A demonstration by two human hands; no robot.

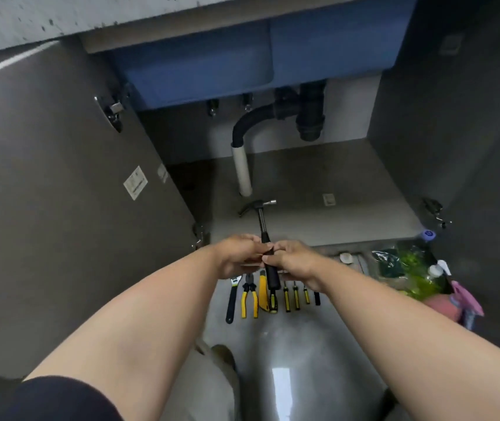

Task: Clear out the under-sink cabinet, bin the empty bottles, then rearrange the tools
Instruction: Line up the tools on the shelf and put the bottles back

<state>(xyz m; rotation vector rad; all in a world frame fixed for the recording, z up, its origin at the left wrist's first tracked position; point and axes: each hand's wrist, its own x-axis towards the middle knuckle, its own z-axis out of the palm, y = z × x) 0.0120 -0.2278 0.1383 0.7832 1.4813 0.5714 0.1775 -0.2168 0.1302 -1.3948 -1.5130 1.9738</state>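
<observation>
A claw hammer [261, 218] with a steel head and black grip points into the open under-sink cabinet [318, 189]. My left hand [238, 253] and my right hand [294, 259] both grip its handle just in front of the cabinet floor's edge. Below my hands a row of tools lies on the floor: an adjustable wrench [232, 300], yellow-handled pliers [250, 300], a yellow utility knife [262, 294] and several small yellow-and-black screwdrivers [296, 296]. My hands hide the tips of these tools.
A black drain trap [309, 113] and a white pipe [241, 171] hang at the cabinet's back. Both doors stand open at left [60, 192] and right [470, 147]. A green bottle [422, 275], a dark green sponge pack [387, 262] and pink items [461, 302] sit at right.
</observation>
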